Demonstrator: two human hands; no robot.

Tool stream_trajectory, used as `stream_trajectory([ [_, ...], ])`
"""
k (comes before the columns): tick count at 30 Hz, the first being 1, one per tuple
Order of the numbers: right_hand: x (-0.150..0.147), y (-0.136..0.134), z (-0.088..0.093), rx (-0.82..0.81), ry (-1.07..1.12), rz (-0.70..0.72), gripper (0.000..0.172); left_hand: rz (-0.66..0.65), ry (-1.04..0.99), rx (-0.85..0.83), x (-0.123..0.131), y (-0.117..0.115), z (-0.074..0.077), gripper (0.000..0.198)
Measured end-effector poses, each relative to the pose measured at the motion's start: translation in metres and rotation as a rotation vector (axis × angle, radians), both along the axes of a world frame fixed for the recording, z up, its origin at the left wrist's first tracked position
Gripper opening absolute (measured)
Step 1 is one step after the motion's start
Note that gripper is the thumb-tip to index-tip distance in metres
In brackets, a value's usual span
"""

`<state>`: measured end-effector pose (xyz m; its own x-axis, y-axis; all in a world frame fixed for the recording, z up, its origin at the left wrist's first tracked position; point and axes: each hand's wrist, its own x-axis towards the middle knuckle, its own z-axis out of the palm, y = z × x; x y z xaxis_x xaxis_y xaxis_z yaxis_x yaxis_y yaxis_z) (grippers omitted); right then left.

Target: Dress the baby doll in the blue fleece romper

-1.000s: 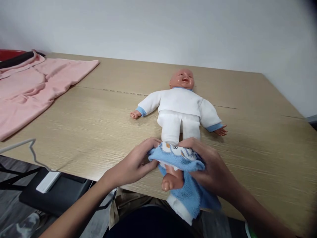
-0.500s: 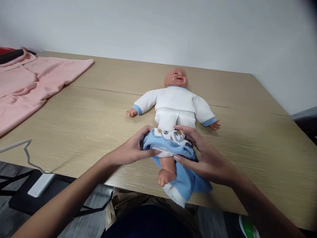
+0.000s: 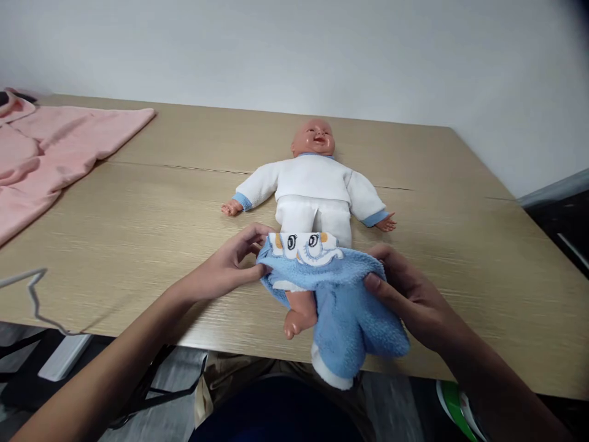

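A baby doll [image 3: 313, 178] in a white top with blue cuffs lies on its back, head toward the wall. Fluffy blue doll pants [image 3: 338, 301] with a white panel of embroidered eyes cover its lower body. One bare foot [image 3: 300, 314] of the doll sticks out below the bunched cloth; its other foot is hidden. My left hand [image 3: 230, 261] pinches the pants' edge on the left. On the right, my right hand [image 3: 405, 294] grips the other side, thumb on top. The cloth is stretched between both hands.
A pink garment [image 3: 55, 153] lies at the table's left. A bent white wire [image 3: 34, 294] juts over the front left edge of the wooden table [image 3: 175, 202]. Below are a black chair [image 3: 27, 368] and a green-and-white object [image 3: 455, 408]. A wall stands behind.
My right hand has moved outward to the right, spreading the blue pants wider. The embroidered eyes now lie flatter and show more fully. The camera view has shifted slightly.
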<state>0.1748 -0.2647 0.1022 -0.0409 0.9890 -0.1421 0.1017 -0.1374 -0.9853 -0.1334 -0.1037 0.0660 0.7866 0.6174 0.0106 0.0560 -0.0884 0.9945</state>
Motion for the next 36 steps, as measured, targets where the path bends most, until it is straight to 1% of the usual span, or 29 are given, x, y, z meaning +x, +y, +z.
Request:
stream_trajectory([
  [2,-0.002,0.0,0.002,-0.018,0.049,0.018,0.031,-0.031,0.02,0.158,-0.001,0.003,0.008,0.047],
  [4,-0.002,0.001,0.006,-0.031,0.055,0.061,0.031,-0.056,0.037,0.287,0.003,0.005,0.02,0.063],
  [6,-0.002,0.002,0.013,-0.01,0.052,0.086,0.033,-0.069,0.035,0.382,0.015,0.005,0.036,0.076],
  [8,-0.003,0.004,0.022,0.022,0.063,0.101,0.036,-0.103,0.014,0.452,0.034,0.005,0.054,0.083],
  [10,-0.005,0.004,0.032,0.049,0.076,0.115,0.037,-0.214,0.038,0.475,0.056,0.008,0.07,0.081],
  [11,-0.007,0.005,0.037,0.062,0.072,0.112,0.037,-0.305,0.082,0.449,0.067,0.011,0.076,0.075],
  [13,-0.008,0.004,0.045,0.089,0.038,0.084,0.035,-0.536,0.169,0.322,0.085,0.018,0.081,0.058],
  [14,-0.007,0.004,0.048,0.099,0.013,0.063,0.034,-0.631,0.186,0.252,0.092,0.022,0.081,0.05],
  [15,-0.004,0.004,0.049,0.1,-0.015,0.039,0.033,-0.695,0.175,0.194,0.098,0.026,0.078,0.044],
  [16,0.0,0.004,0.05,0.086,-0.043,0.02,0.033,-0.725,0.143,0.152,0.103,0.03,0.075,0.04],
  [18,0.011,0.005,0.048,-0.014,-0.078,0.043,0.034,-0.722,0.061,0.094,0.109,0.034,0.066,0.036],
  [19,0.018,0.005,0.045,-0.091,-0.079,0.091,0.037,-0.714,0.029,0.069,0.112,0.035,0.061,0.033],
  [21,0.032,0.006,0.04,-0.243,-0.071,0.237,0.04,-0.702,0.01,0.04,0.116,0.035,0.054,0.027],
  [22,0.037,0.007,0.037,-0.284,-0.067,0.301,0.039,-0.689,0.016,0.044,0.118,0.033,0.051,0.026],
  [23,0.042,0.007,0.034,-0.292,-0.064,0.332,0.037,-0.677,0.026,0.056,0.119,0.032,0.049,0.026],
  [24,0.045,0.007,0.031,-0.271,-0.059,0.321,0.036,-0.672,0.035,0.062,0.121,0.031,0.048,0.027],
  [25,0.048,0.007,0.029,-0.233,-0.049,0.271,0.036,-0.689,0.046,0.051,0.121,0.03,0.047,0.03],
  [28,0.048,0.009,0.02,-0.133,0.05,0.033,0.045,-0.826,0.088,-0.065,0.12,0.031,0.042,0.04],
  [30,0.046,0.011,0.017,-0.151,0.099,-0.045,0.051,-0.9,0.122,-0.143,0.117,0.035,0.038,0.044],
  [31,0.044,0.012,0.016,-0.172,0.096,-0.041,0.053,-0.915,0.136,-0.171,0.116,0.038,0.035,0.045],
  [33,0.04,0.014,0.018,-0.206,0.036,0.03,0.054,-0.89,0.123,-0.191,0.116,0.043,0.029,0.047],
  [36,0.034,0.012,0.028,-0.278,-0.021,0.24,0.057,-0.822,0.036,-0.101,0.121,0.048,0.023,0.041],
])
